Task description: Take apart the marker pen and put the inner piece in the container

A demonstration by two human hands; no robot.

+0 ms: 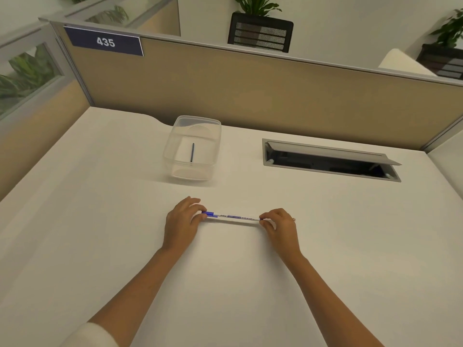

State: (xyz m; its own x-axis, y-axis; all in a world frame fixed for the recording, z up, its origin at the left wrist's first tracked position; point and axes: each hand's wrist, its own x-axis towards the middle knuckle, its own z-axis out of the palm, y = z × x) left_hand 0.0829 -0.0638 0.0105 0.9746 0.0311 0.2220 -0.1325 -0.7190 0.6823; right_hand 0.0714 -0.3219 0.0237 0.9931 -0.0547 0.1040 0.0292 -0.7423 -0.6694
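A white marker pen [235, 218] with a blue cap at its left end lies level just above the white desk, held at both ends. My left hand [183, 221] pinches the blue cap end. My right hand [279, 227] pinches the white tail end. Beyond the pen stands a clear plastic container [175, 149], and a thin dark inner piece [192, 152] lies on its bottom.
An open cable hatch [328, 159] is sunk into the white desk [100, 221] at the back right. A tan partition [250, 91] with a "435" sign closes off the far edge and the left side.
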